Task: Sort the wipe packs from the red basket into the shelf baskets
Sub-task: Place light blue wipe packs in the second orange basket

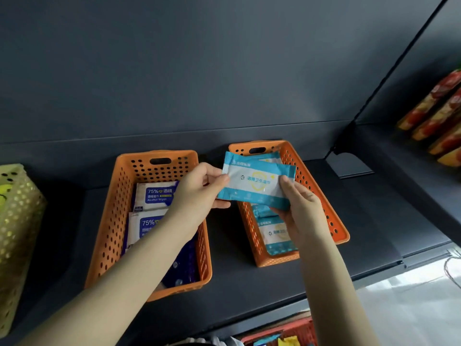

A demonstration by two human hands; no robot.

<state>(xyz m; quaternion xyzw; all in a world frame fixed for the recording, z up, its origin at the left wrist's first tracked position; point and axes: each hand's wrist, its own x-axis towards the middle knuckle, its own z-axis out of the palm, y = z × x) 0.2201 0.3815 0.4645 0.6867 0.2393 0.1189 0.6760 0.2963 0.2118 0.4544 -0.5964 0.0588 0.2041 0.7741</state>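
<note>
Both our left hand and right hand pinch light-blue wipe packs; dropped at nine o'clock, they'd join dark-blue packs.

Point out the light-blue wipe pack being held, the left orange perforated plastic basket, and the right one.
Light-blue wipe pack (257,182): head view, white centre panel.
Left orange perforated plastic basket (113,221): head view, left wall.
Right orange perforated plastic basket (308,181): head view, right wall.
</note>
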